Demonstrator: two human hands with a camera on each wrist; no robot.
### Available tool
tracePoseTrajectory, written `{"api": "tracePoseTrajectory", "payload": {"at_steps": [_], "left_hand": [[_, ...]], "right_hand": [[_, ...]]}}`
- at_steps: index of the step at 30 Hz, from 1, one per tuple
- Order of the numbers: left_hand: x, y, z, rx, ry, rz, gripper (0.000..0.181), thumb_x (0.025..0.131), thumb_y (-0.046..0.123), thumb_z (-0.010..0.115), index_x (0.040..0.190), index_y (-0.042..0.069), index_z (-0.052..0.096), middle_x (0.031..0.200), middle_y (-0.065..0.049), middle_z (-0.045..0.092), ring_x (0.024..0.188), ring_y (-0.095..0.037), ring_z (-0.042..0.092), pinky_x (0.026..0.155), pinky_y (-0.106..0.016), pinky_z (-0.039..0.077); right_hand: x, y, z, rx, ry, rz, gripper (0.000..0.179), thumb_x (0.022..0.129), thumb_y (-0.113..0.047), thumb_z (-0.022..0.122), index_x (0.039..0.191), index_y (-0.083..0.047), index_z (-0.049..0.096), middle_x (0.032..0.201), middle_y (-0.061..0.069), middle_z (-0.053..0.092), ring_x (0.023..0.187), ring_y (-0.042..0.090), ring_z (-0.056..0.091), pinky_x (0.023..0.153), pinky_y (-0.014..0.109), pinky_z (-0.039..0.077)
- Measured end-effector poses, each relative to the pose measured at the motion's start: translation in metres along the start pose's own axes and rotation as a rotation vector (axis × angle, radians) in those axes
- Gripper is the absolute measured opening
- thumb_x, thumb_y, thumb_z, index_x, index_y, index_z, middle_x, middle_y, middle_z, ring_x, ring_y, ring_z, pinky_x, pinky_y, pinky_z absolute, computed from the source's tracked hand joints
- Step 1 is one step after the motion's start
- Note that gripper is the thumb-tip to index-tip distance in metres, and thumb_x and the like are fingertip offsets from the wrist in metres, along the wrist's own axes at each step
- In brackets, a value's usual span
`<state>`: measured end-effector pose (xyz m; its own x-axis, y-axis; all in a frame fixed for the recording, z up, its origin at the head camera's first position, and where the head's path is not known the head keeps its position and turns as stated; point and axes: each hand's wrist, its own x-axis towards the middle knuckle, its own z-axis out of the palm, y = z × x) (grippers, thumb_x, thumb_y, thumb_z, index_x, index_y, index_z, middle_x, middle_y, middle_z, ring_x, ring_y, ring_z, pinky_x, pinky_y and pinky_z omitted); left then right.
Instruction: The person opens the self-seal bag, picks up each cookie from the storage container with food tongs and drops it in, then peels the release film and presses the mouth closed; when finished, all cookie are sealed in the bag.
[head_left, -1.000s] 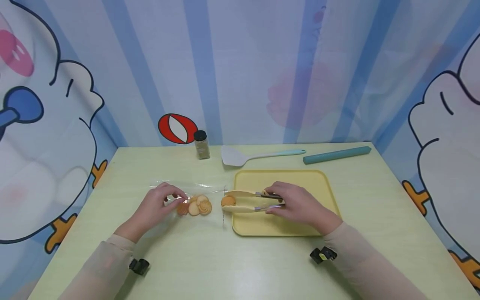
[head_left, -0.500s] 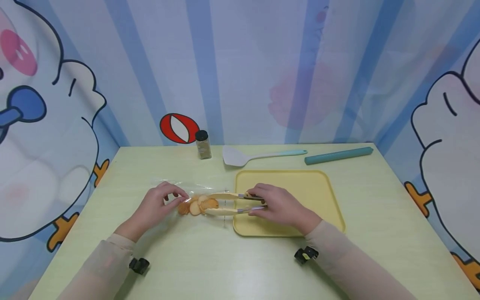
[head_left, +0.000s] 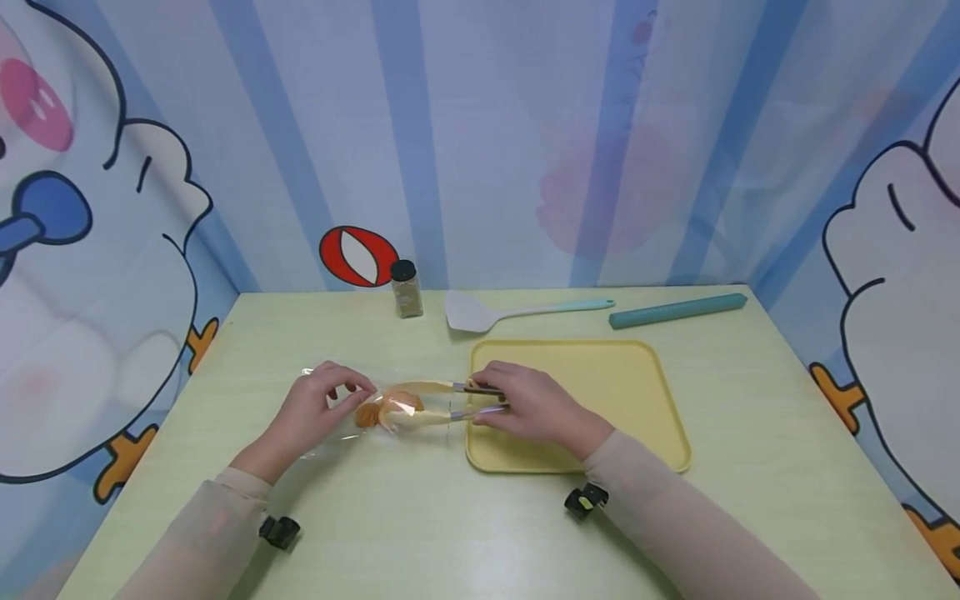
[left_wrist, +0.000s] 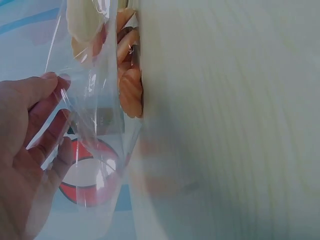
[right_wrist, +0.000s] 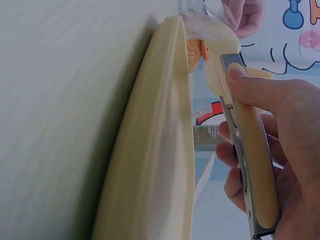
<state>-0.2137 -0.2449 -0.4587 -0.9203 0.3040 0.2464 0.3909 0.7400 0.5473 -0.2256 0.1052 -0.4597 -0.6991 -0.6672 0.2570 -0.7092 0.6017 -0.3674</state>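
Thumb and fingertips of my left hand (head_left: 318, 406) pinch the upper layer of a clear plastic bag (left_wrist: 90, 120), lifting it off the table. Several cookies (left_wrist: 131, 92) lie inside, low in the bag. My right hand (head_left: 534, 406) grips tongs (right_wrist: 250, 155) with cream-coloured heads and metal-edged handles. In the head view the tong heads reach through the bag's opening and flank a cookie (head_left: 405, 402) among the others. The plastic's glare partly hides the tong tips.
A yellow tray (head_left: 600, 442) lies right of the bag, under the right hand. Behind stand a spice jar (head_left: 407, 289) with a black lid, a spatula (head_left: 472, 313) and a teal rod (head_left: 678, 310). A printed curtain (head_left: 495, 142) backs the table.
My right hand has moved left, carrying the tongs and a cookie from the bag's mouth deep into the bag. The left hand keeps its pinch in nearly the same place.
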Motion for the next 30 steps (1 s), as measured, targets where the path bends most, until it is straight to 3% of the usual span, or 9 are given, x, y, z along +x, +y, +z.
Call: {"api": "tracePoseTrajectory", "payload": {"at_steps": [8,17,24,30], "left_hand": [[0.001,-0.003,0.001,0.013,0.023,0.014,0.011,0.095,0.015,0.076,0.104,0.022,0.077,0.103,0.003,0.073,0.092,-0.019,0.059,0.075,-0.032,0.05],[0.001,-0.004,0.001,0.006,0.013,0.02,0.01,0.096,0.016,0.075,0.104,0.021,0.078,0.104,0.002,0.075,0.095,-0.025,0.062,0.076,-0.032,0.05],[0.0,-0.006,0.002,0.016,-0.007,-0.014,0.01,0.096,0.015,0.075,0.104,0.021,0.078,0.105,0.001,0.074,0.096,-0.025,0.06,0.076,-0.031,0.049],[-0.003,-0.007,0.001,0.006,-0.014,-0.014,0.01,0.095,0.013,0.075,0.102,0.019,0.078,0.104,0.0,0.074,0.096,-0.023,0.061,0.077,-0.039,0.052]], "right_hand": [[0.008,0.0,0.005,-0.019,-0.001,0.006,0.048,0.093,-0.043,0.077,0.13,-0.013,0.067,0.11,-0.002,0.067,0.087,0.014,0.06,0.078,0.032,0.052],[0.004,0.0,0.003,-0.035,0.011,0.013,0.051,0.091,-0.041,0.08,0.13,-0.012,0.067,0.112,-0.001,0.068,0.09,0.013,0.062,0.081,0.034,0.055],[-0.017,0.004,-0.008,-0.044,0.055,0.019,0.049,0.088,-0.039,0.082,0.126,-0.011,0.067,0.107,0.002,0.069,0.085,0.015,0.062,0.076,0.033,0.054],[-0.046,0.016,-0.02,0.005,0.067,0.117,0.05,0.088,-0.038,0.083,0.127,-0.013,0.067,0.106,0.002,0.069,0.081,0.015,0.062,0.073,0.03,0.052]]}}
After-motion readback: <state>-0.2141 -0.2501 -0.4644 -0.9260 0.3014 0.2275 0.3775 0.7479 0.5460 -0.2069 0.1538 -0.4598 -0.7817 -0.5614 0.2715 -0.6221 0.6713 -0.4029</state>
